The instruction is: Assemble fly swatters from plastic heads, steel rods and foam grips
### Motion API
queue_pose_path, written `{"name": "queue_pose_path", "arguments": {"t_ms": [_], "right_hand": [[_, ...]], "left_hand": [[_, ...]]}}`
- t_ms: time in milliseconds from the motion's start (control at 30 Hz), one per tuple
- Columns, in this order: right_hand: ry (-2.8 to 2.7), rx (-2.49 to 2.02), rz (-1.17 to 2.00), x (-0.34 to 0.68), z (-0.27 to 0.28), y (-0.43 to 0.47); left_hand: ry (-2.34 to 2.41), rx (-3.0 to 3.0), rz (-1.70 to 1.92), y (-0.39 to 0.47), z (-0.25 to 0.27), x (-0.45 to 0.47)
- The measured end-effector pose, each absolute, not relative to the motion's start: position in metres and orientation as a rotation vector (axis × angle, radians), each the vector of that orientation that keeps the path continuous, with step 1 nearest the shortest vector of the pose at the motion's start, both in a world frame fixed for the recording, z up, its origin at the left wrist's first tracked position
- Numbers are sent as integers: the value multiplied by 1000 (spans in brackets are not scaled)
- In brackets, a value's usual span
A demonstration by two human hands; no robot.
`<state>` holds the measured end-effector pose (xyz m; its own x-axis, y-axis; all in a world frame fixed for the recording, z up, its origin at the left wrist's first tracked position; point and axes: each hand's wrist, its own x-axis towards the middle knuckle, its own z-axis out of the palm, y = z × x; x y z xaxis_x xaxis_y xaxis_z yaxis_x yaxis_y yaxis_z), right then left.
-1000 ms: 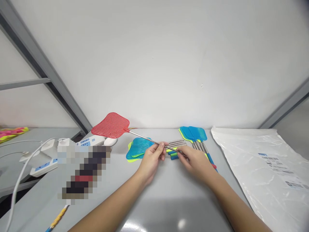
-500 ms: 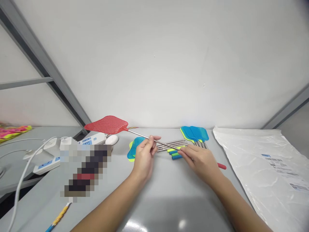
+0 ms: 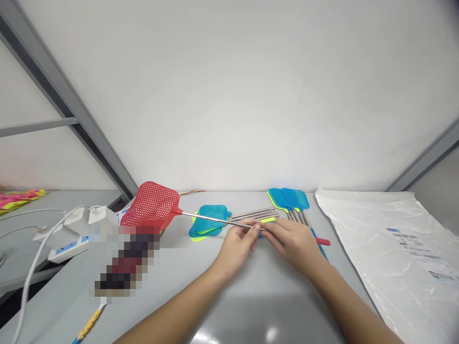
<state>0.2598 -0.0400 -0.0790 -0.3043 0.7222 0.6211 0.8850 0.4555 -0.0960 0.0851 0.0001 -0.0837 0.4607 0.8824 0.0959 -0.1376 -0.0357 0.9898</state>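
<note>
A red fly swatter with a thin metal shaft is held across the desk, its perforated head out to the left. My left hand is closed on the shaft, close beside my right hand, which grips it farther along. The red handle end sticks out past my right hand. Behind my hands lie blue and yellow-green fly swatters with metal shafts, heads to the left. Another group of blue and yellow-green swatters lies to the right, heads toward the wall.
A white plastic mailer with a printed label covers the right of the grey desk. At left are power strips with white plugs and cables, and a pixelated dark object with a braided cord. A white wall stands behind.
My left hand has slid right along the shaft, up to my right hand. The red swatter head has dropped and turned more toward me. The red handle end has shifted slightly left.
</note>
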Motion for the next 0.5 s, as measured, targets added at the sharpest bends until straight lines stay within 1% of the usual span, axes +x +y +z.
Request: {"name": "queue_pose_path", "arguments": {"t_ms": [100, 333, 500], "right_hand": [[-2108, -1341, -341, 260, -78, -40], [-2068, -1405, -278, 255, -70, -41], [-2016, -1392, -322, 257, -68, -40]], "left_hand": [[697, 1351, 965, 0, -83, 85], [692, 1423, 1052, 13, -64, 69], [723, 1285, 1229, 16, -56, 64]]}}
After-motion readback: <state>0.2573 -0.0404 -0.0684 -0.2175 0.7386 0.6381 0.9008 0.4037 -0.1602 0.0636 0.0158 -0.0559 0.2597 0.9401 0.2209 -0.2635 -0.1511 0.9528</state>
